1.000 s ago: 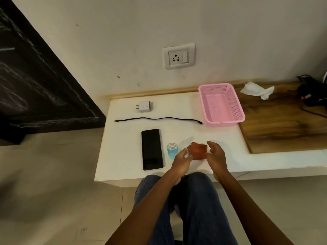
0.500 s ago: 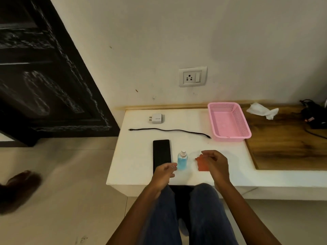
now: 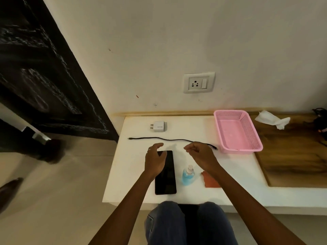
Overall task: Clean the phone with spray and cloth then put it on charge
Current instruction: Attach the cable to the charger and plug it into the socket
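Observation:
A black phone [image 3: 166,175] lies face up on the white table [image 3: 134,174]. My left hand [image 3: 155,160] hovers over its far end, fingers spread and empty. To the phone's right stands a small blue spray bottle [image 3: 188,175]. An orange cloth [image 3: 210,181] lies flat beside the bottle, partly under my right forearm. My right hand [image 3: 200,153] is above the table past the bottle, fingers loosely curled, holding nothing. A black charging cable [image 3: 169,139] stretches across the table behind both hands. A white charger plug [image 3: 158,126] lies near the wall, below the wall socket [image 3: 198,82].
A pink mesh basket [image 3: 237,131] sits at the table's right end. Beyond it is a wooden surface [image 3: 292,156] with a crumpled white tissue [image 3: 273,119] and dark cables at the far right. A black door [image 3: 40,82] stands to the left. My knees are under the table's front edge.
My right hand let go of the orange cloth, which now lies on the table. Both hands moved forward, the left over the phone's far end, the right towards the cable. The view tilted up.

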`<state>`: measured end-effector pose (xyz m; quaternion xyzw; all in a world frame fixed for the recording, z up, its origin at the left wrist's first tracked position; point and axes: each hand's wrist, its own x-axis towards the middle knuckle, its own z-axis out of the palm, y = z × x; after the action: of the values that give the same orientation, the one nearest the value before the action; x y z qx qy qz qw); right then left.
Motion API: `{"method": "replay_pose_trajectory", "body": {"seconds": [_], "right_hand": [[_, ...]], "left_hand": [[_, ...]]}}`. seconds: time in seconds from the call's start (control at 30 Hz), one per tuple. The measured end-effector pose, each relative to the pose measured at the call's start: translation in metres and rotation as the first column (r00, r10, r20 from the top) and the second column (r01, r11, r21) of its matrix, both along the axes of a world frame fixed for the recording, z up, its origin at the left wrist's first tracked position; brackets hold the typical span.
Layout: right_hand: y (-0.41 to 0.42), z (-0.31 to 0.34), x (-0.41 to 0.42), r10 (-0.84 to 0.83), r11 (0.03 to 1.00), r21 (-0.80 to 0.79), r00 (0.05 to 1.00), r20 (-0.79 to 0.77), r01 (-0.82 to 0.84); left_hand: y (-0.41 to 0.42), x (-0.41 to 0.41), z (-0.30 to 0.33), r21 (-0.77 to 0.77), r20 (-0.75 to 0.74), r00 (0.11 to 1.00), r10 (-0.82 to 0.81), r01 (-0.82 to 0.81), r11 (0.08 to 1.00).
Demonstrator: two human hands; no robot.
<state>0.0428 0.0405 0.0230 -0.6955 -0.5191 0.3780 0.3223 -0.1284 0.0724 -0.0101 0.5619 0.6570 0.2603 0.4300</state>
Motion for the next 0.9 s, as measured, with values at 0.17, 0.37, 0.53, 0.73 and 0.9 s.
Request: {"method": "replay_pose_trajectory", "body": {"seconds": [0.17, 0.37, 0.53, 0.73, 0.9], "right_hand": [[0.033, -0.035, 0.014, 0.045, 0.998, -0.048, 0.991, 0.123, -0.039], [0.054, -0.079, 0.03, 0.068, 0.995, -0.092, 0.928, 0.367, -0.037], [0.053, -0.094, 0.033, 0.066, 0.998, -0.036, 0.906, 0.417, -0.057], [0.048, -0.104, 0.033, 0.047, 0.999, -0.004, 0.893, 0.448, -0.05], [0.042, -0.104, 0.033, 0.063, 0.998, -0.03, 0.885, 0.46, -0.056]], "left_hand": [[0.057, 0.003, -0.018, 0.122, -0.229, 0.969, -0.094, 0.125, 0.985], [0.127, 0.005, -0.047, 0.083, -0.557, 0.804, -0.209, 0.305, 0.949], [0.165, 0.006, -0.065, 0.028, -0.664, 0.689, -0.291, 0.411, 0.911], [0.175, 0.006, -0.07, 0.08, -0.67, 0.688, -0.281, 0.443, 0.893], [0.149, 0.0, -0.069, 0.286, -0.604, 0.787, -0.128, 0.363, 0.887]]}}
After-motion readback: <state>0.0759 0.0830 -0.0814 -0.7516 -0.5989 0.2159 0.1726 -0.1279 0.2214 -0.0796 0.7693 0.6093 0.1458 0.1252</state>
